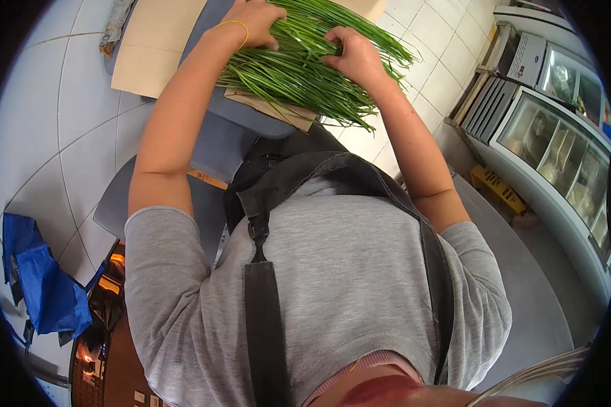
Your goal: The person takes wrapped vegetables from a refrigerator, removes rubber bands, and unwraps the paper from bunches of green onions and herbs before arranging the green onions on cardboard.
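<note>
A wide heap of long, thin green chives (pixel 299 71) lies across brown cardboard at the top of the view. My left hand (pixel 254 20) is on the heap's left part, its fingers and thumb curled around some stalks; a thin yellow band circles that wrist. Toward the right side, my right hand (pixel 354 57) has its thumb and bent fingers closing on a few stalks. The leaf tips fan out to the right, beyond my right hand. Fingertips of both hands are partly hidden among the leaves.
Cardboard (pixel 153 51) covers a grey surface (pixel 254 115) in front of me. A rolled newspaper-like bundle (pixel 115 24) is at upper left, a blue bag (pixel 47 285) at lower left. On the right stand a glass-front display fridge (pixel 557 146) and a yellow box (pixel 497 190).
</note>
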`<state>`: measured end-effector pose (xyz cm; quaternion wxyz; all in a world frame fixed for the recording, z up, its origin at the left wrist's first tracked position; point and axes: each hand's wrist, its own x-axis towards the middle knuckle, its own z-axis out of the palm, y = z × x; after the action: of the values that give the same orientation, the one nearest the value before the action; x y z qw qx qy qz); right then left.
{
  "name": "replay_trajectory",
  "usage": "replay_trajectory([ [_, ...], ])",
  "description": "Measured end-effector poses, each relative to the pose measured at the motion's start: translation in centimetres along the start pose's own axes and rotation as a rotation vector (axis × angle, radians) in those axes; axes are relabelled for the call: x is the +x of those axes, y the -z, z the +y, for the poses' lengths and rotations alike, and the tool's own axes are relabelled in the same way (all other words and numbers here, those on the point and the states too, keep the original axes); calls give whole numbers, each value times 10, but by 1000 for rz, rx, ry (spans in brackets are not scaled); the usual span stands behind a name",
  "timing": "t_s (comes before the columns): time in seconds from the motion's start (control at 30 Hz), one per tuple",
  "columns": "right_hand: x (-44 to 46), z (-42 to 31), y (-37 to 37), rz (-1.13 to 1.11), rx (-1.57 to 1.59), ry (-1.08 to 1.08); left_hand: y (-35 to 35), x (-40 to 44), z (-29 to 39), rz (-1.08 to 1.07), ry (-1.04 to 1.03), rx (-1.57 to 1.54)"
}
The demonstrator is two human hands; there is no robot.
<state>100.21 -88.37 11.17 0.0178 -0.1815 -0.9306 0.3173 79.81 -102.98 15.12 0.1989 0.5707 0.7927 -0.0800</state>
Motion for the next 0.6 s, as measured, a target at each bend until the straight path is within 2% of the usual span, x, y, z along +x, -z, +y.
replay_trajectory([
  [0.07, 5, -6, 12, -73, 0, -119, -5, 8, -4, 81, -9, 6],
  [0.13, 11, 11, 5, -22, 12, -114, -15, 15, -10, 184, -24, 18],
  [0.2, 15, 16, 5, 13, 18, -139, 3, 11, -1, 154, 14, -60],
  [0.23, 14, 19, 3, 123, -39, -59, 10, 10, 3, 140, 31, -99],
  [0.3, 15, 23, -1, 343, -153, 101, 11, 9, 1, 252, 0, 3],
  [0.33, 14, 24, -2, 324, -151, 151, 11, 8, 0, 307, -17, 53],
  [0.4, 8, 15, 0, 287, -147, 251, 0, -2, -4, 254, -22, 29],
  [0.53, -18, 7, -20, 9, -260, 278, -37, -38, 0, 196, -46, 70],
  [0.6, -31, 5, -23, 35, -230, 303, -39, -55, 2, 246, -40, -8],
])
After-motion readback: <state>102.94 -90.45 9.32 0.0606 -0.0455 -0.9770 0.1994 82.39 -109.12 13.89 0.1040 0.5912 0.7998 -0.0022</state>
